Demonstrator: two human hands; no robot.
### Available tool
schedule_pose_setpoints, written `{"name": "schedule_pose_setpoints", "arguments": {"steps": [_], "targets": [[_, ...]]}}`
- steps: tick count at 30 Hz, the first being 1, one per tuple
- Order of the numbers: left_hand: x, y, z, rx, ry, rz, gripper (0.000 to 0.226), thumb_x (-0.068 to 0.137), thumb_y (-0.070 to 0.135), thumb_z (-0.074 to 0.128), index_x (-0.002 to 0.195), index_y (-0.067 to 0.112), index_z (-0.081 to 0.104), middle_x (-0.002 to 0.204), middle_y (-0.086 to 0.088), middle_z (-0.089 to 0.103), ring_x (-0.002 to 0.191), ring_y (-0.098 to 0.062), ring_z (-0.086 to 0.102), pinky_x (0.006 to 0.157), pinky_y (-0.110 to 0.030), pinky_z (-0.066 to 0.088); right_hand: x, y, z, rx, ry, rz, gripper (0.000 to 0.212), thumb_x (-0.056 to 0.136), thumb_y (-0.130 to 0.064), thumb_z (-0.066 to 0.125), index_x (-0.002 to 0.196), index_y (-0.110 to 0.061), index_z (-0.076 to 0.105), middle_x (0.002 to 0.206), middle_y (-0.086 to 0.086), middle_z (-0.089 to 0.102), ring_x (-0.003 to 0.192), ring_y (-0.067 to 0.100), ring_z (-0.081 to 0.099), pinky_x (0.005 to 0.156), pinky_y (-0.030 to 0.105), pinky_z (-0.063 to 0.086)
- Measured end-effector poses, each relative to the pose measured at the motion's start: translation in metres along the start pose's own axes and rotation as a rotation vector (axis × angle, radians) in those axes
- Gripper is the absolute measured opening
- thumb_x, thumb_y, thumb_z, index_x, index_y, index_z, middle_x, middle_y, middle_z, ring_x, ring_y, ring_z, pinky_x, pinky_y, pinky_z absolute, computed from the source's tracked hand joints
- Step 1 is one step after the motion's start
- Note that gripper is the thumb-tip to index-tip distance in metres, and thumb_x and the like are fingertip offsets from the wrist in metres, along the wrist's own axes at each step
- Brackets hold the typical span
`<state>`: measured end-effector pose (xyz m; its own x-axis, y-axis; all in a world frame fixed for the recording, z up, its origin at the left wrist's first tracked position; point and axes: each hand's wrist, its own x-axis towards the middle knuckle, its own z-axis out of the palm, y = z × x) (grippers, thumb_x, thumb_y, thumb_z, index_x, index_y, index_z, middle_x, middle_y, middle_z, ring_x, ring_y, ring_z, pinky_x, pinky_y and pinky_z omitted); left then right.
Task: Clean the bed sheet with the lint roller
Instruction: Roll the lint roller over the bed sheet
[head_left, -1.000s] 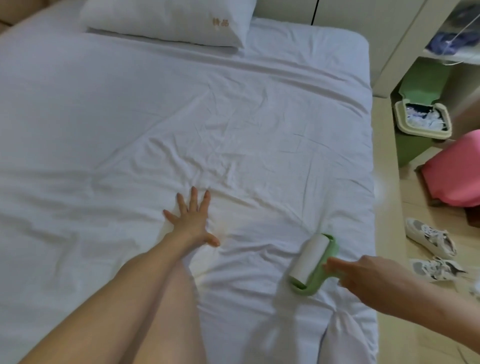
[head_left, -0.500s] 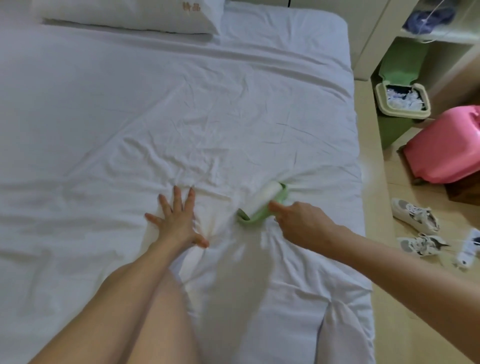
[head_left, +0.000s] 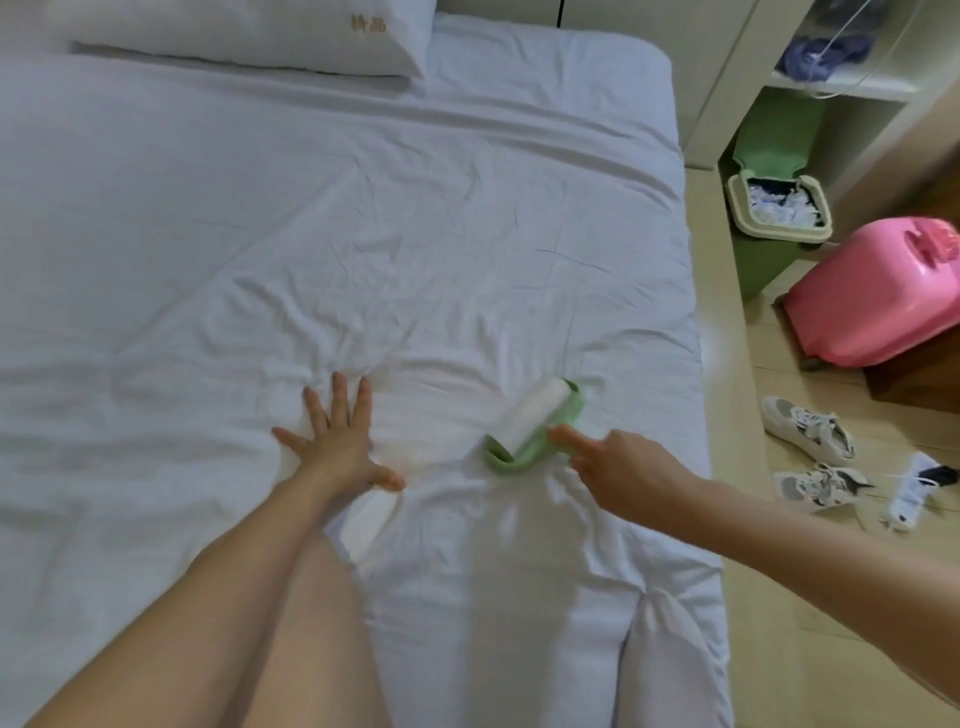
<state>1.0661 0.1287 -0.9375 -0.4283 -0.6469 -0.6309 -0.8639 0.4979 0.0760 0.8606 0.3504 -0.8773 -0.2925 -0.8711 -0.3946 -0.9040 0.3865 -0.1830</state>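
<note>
The step in hand looks like a rolling stroke across the near part of the bed sheet (head_left: 363, 234). To do it well, the lint roller (head_left: 530, 423) should lie flat so that its white sticky roll meets the cloth along its whole length. It should travel at right angles to the roll's axis under light, even pressure; pressed too hard, it will likely drag the loose cloth into a ridge rather than roll over it. The sheet is creased just left of the lint roller, so drawing that patch taut, away from the roller, should give it a smooth run. Short overlapping passes seem wiser than one long push, since the sheet beyond the lint roller is also wrinkled.

The right hand (head_left: 618, 478) grasps the lint roller from its near right side. The index finger lies straight along the green frame, and the other fingers appear to curl round the handle, which the hand hides. The roll rests on the sheet, set diagonally, its far end pointing up and to the right.

The left hand (head_left: 337, 441) lies to the left of the lint roller, apart from it, released and holding nothing. Its fingers are straight and spread and its palm is flat on the sheet, where folds fan out from the fingertips. I judge that it is pinning the cloth.
</note>
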Motion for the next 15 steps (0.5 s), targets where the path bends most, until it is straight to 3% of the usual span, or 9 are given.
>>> {"name": "schedule_pose_setpoints", "arguments": {"steps": [4,6,11,15], "targets": [[-0.002,-0.004,0.001,0.01,-0.015,0.038,0.137,0.065,0.066,0.073,0.146,0.026,-0.03,0.147,-0.003,-0.046,0.136,-0.039,-0.037,0.102,-0.076,-0.003,-0.071,0.027,0.014,-0.118,-0.116,0.078,0.045,0.101,-0.035,0.032,0.143,-0.043,0.02,0.066,-0.005,0.04,0.057,0.016,0.046,0.056,0.025,0.034],[-0.004,-0.003,0.002,0.014,-0.001,0.043,0.137,0.065,0.069,0.071,0.146,0.027,-0.03,0.147,-0.003,-0.046,0.136,-0.039,-0.037,0.102,-0.076,-0.003,-0.098,0.037,0.011,-0.106,-0.15,0.137,0.041,0.101,-0.038,0.032,0.14,-0.046,0.024,0.062,-0.007,0.036,0.049,0.006,0.037,0.047,0.021,0.031],[-0.006,0.0,0.002,-0.002,0.029,0.029,0.136,0.064,0.068,0.072,0.147,0.029,-0.028,0.15,-0.002,-0.043,0.138,-0.038,-0.035,0.102,-0.076,-0.003,-0.13,0.062,-0.002,0.165,-0.125,0.343,0.03,0.098,-0.041,0.04,0.127,-0.049,0.043,0.057,-0.006,0.045,0.043,0.003,0.045,0.047,0.017,0.036],[-0.006,0.001,0.002,-0.006,0.042,0.013,0.136,0.063,0.066,0.074,0.148,0.03,-0.026,0.151,-0.001,-0.042,0.14,-0.037,-0.033,0.103,-0.076,-0.003,-0.134,0.07,0.012,0.128,-0.098,0.453,0.033,0.099,-0.035,0.038,0.132,-0.042,0.041,0.065,-0.009,0.05,0.054,0.005,0.05,0.048,0.016,0.039]]}}
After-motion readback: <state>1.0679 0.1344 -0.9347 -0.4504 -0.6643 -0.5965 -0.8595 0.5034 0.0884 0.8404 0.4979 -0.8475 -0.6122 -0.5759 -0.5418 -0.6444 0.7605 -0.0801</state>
